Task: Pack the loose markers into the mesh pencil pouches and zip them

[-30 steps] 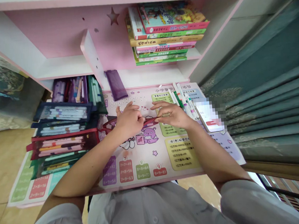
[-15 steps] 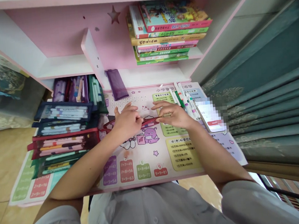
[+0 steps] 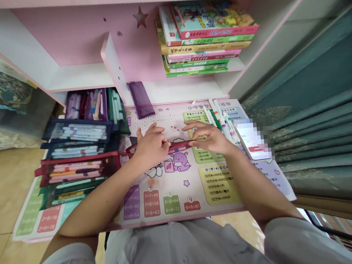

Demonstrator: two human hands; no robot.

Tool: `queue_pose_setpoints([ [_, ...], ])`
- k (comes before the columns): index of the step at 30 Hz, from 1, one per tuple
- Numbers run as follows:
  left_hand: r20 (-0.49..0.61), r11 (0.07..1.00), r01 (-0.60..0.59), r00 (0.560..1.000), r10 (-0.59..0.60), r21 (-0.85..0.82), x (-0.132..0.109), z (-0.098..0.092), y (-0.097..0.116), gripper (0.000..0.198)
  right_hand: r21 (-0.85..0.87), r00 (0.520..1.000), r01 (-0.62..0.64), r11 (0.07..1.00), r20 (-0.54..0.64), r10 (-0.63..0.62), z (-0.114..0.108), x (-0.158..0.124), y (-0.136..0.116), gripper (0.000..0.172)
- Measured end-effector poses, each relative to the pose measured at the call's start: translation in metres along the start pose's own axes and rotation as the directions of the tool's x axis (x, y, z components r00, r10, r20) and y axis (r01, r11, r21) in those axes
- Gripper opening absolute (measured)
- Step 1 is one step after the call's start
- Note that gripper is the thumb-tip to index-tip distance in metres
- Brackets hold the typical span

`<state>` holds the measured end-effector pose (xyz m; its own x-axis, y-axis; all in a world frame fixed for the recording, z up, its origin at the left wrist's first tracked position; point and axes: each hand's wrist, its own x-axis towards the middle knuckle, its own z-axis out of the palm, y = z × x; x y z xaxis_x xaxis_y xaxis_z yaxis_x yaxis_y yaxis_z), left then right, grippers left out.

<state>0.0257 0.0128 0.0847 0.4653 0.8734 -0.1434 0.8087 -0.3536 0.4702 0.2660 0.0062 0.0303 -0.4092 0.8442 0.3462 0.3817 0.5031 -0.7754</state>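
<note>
Between my hands is a narrow dark-red zip pouch (image 3: pixel 180 147) with pens showing inside, held just above the printed desk mat. My left hand (image 3: pixel 152 145) pinches the pouch near its middle with thumb and forefinger, its other fingers raised; the pouch's left end shows past the wrist. At the right end, my right hand (image 3: pixel 209 138) pinches the edge with its fingertips, the rest of its fingers lifted. The exact fingertip contact is partly hidden.
At left, filled pen pouches lie in a row, among them a red pouch (image 3: pixel 80 168) and a navy pouch (image 3: pixel 79 131). A purple pouch (image 3: pixel 141 99) leans on the shelf edge. Loose markers (image 3: pixel 222 119) and a phone (image 3: pixel 252 139) lie right. Books (image 3: pixel 205 45) are stacked behind.
The whole view has shifted slightly, so things appear a little further right. Both hands keep their grip on the red pouch with hardly any movement.
</note>
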Motion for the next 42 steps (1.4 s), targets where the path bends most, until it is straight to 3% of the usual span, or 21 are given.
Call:
queue_pose_setpoints([
  [42,0.031,1.0,-0.01,0.999,0.009,0.018,-0.006,-0.009,-0.016,0.022,0.066,1.0,0.009,0.998,0.025,-0.011,0.0,0.002,-0.005,0.024],
])
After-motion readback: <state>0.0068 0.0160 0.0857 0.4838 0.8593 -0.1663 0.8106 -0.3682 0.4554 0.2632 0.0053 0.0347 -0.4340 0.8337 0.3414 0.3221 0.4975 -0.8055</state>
